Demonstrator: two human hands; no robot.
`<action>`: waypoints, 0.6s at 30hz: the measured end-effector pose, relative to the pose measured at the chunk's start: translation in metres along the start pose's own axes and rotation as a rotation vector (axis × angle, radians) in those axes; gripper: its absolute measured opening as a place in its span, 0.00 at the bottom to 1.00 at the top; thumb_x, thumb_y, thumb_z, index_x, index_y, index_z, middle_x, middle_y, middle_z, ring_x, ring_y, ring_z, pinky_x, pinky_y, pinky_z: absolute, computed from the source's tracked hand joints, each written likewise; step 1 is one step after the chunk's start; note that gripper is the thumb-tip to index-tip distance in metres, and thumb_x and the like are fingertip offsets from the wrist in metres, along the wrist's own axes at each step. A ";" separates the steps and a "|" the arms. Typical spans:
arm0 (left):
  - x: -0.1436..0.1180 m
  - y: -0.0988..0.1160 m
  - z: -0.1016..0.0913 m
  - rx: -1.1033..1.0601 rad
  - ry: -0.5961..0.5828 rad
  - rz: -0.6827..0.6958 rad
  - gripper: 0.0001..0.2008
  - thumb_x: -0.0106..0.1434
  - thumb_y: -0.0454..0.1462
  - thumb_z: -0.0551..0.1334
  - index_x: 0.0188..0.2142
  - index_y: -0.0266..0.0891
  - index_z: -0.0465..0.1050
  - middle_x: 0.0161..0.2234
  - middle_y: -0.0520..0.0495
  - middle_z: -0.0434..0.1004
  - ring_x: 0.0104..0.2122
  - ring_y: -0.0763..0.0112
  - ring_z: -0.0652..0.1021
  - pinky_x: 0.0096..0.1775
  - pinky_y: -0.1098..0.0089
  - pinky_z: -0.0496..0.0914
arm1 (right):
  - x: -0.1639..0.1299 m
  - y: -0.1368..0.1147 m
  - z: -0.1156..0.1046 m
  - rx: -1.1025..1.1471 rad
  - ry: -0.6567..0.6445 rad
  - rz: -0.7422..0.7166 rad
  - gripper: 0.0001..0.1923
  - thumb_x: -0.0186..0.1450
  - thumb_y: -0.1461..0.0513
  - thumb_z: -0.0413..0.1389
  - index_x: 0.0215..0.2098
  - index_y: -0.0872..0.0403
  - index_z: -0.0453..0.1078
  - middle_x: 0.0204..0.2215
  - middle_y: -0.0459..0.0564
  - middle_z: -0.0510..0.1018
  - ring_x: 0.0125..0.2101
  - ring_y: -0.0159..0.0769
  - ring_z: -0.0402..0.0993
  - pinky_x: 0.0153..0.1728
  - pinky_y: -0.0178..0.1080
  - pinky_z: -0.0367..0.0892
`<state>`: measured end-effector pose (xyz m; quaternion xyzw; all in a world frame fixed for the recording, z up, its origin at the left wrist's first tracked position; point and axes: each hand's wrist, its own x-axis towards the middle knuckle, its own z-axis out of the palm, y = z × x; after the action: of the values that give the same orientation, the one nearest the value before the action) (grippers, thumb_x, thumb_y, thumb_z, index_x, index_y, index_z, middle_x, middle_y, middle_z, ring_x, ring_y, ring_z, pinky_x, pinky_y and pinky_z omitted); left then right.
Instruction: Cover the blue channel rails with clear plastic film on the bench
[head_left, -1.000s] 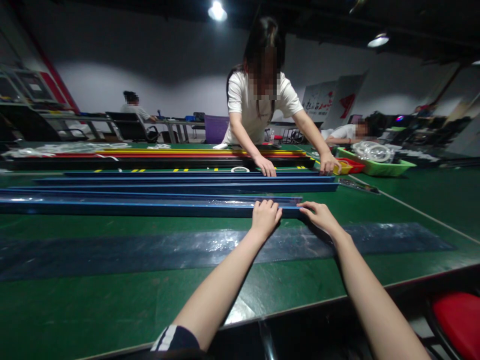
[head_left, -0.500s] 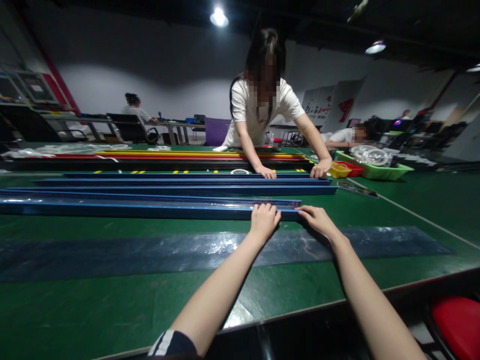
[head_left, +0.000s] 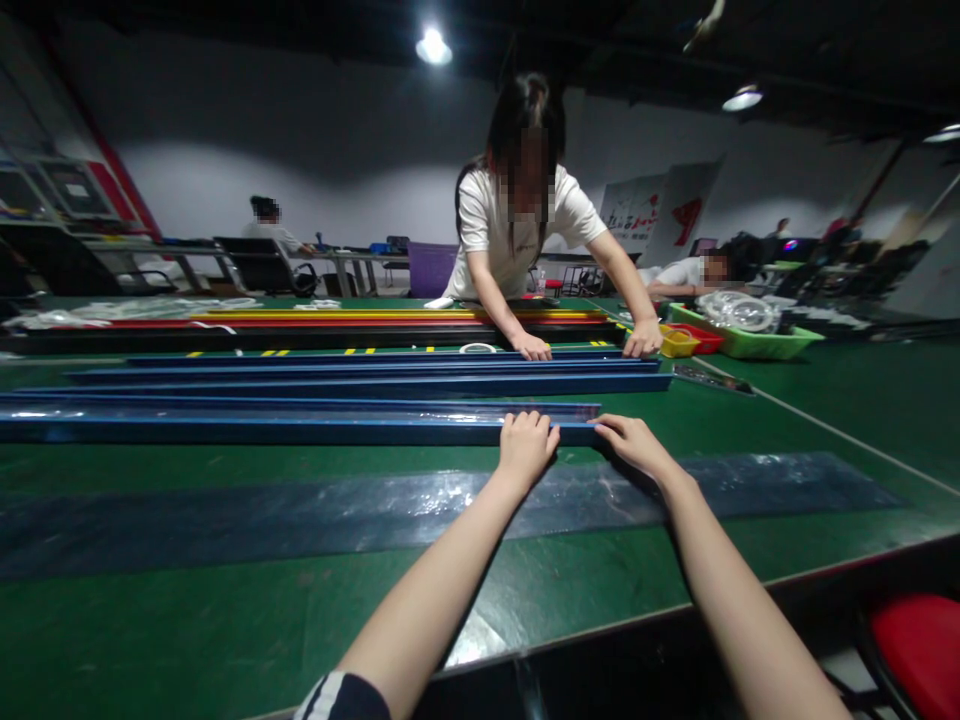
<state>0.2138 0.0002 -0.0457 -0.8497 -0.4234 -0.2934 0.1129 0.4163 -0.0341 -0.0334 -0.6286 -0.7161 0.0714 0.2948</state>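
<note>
A long blue channel strip (head_left: pixel 300 432) lies across the green table, its clear inner face showing glossy reflections. Near its right end my left hand (head_left: pixel 527 445) grips the front wall, fingers curled over the top edge. At the very end of the strip my right hand (head_left: pixel 634 440) pinches the corner between thumb and fingers. Closer to me a flat sheet of clear plastic film (head_left: pixel 300 525) stretches from side to side, passing under my forearms.
Beyond lie more blue channels (head_left: pixel 375 385), touched by a co-worker's hands (head_left: pixel 532 347). Yellow and red strips (head_left: pixel 375 315) lie further back. A green basket (head_left: pixel 780 345) with coiled material sits at right. A red stool (head_left: pixel 915 640) stands by the table edge.
My view has tilted slightly. Both my hands keep their places on the blue channel strip, and the co-worker's hands stay on the far channels.
</note>
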 end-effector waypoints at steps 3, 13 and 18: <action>0.000 0.000 0.000 -0.007 -0.002 -0.002 0.16 0.66 0.42 0.47 0.32 0.38 0.70 0.33 0.45 0.73 0.36 0.64 0.71 0.40 0.62 0.58 | 0.000 -0.001 0.000 0.000 -0.004 0.002 0.15 0.61 0.58 0.47 0.38 0.53 0.73 0.37 0.50 0.78 0.38 0.38 0.73 0.41 0.38 0.64; 0.001 0.000 -0.001 -0.022 -0.019 -0.007 0.15 0.66 0.42 0.48 0.33 0.39 0.69 0.33 0.45 0.73 0.36 0.64 0.71 0.40 0.63 0.58 | 0.000 0.002 -0.001 0.035 0.006 0.019 0.15 0.61 0.56 0.48 0.36 0.52 0.74 0.35 0.49 0.79 0.36 0.38 0.73 0.39 0.37 0.65; 0.001 0.000 0.000 -0.024 -0.013 -0.007 0.14 0.65 0.42 0.48 0.34 0.38 0.69 0.33 0.45 0.73 0.36 0.64 0.71 0.40 0.63 0.59 | 0.000 0.004 0.000 0.056 0.015 0.030 0.15 0.60 0.56 0.48 0.36 0.52 0.74 0.35 0.49 0.79 0.36 0.38 0.73 0.39 0.37 0.65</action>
<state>0.2140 0.0010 -0.0451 -0.8513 -0.4236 -0.2933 0.0990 0.4195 -0.0338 -0.0350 -0.6313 -0.7020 0.0911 0.3167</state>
